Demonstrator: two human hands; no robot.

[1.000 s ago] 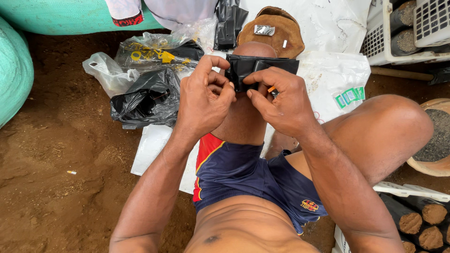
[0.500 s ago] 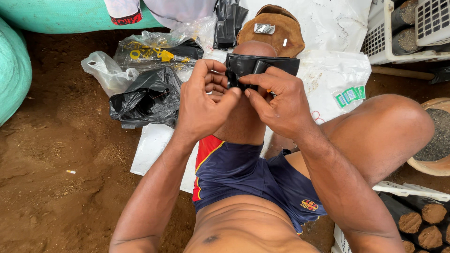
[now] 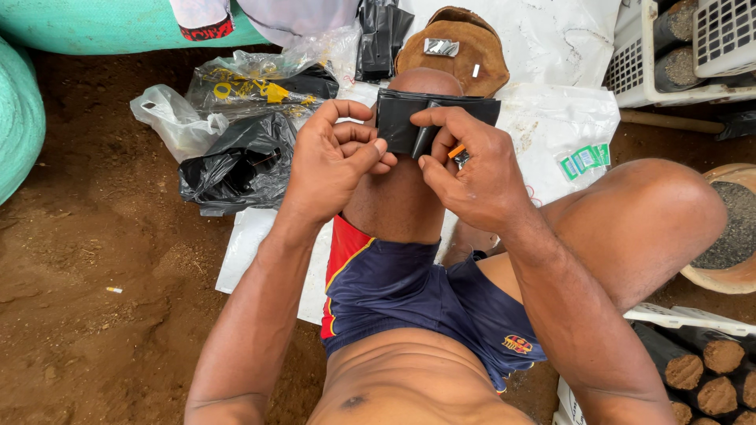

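fingers do the fine work here, so i keep both sets close on the black plastic bag (image 3: 409,126), which sits just above centre of the frame, over the raised knee. my left hand (image 3: 335,161) is curled, thumb pressed against the bent fingers at the bag's left edge; my right hand (image 3: 472,173) pinches its lower middle between thumb and forefinger, and something small and orange, with a dark bit beside it, is tucked under those fingers. i cannot tell what it is. to do this well, i judge, the two layers of film should be rubbed apart at one edge with light, sliding pressure, not pulled, since thin film of this kind likely stretches or tears. bracing against the knee helps keep it steady.

the bag itself is a flat, glossy black strip, wider than tall, creased down its middle, its top edge straight. in the upper left lie crumpled plastic bags (image 3: 236,134), black and clear, on brown soil (image 3: 94,260).
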